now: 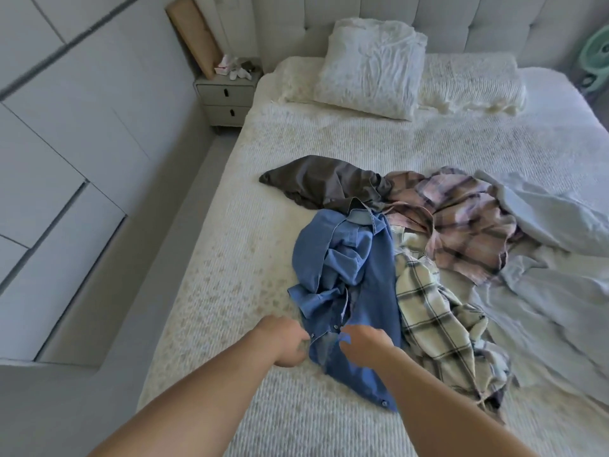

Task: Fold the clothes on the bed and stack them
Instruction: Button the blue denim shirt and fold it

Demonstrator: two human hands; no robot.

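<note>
A crumpled blue denim shirt lies on the white bed, its buttoned hem toward me. My left hand pinches the shirt's left front edge near a button. My right hand grips the other front edge just beside it. A cream plaid shirt lies to the right of the denim, a pink plaid shirt behind that, and a dark grey garment at the back of the pile. All lie unfolded and overlapping.
A pale blue duvet is bunched along the bed's right side. A white pillow leans at the headboard. A grey nightstand stands left of the bed, with white wardrobe doors along the left wall.
</note>
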